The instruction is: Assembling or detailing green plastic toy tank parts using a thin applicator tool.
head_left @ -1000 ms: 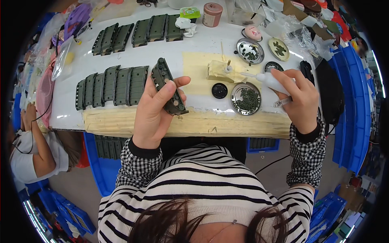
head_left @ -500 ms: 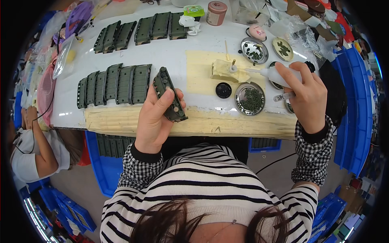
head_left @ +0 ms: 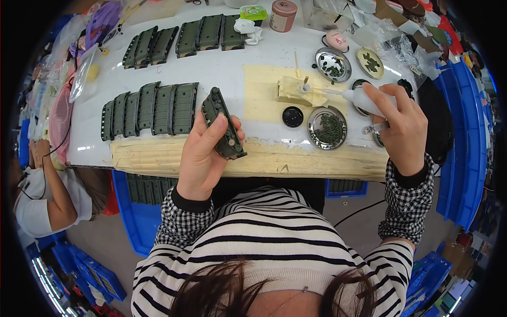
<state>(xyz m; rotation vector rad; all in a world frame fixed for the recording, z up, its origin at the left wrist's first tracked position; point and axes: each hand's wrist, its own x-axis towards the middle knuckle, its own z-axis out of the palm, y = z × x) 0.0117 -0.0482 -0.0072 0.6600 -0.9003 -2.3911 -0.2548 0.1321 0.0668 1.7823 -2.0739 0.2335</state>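
Observation:
My left hand is closed around a dark green toy tank hull, tilted, with a row of wheels along its side. My right hand grips a white squeeze bottle lying nearly level. The bottle's thin nozzle points left to a block wrapped in yellowish tape, which has a short upright stub on it. A metal strip, maybe tweezers, pokes out under the right fingers. Between the hands stand a round black lid or dish and a metal dish of small green parts.
Similar green hulls stand in rows at left and farther back. Another metal dish and a pale dish hold green parts. A pink jar stands behind. Blue crates sit below the table; another person is at left.

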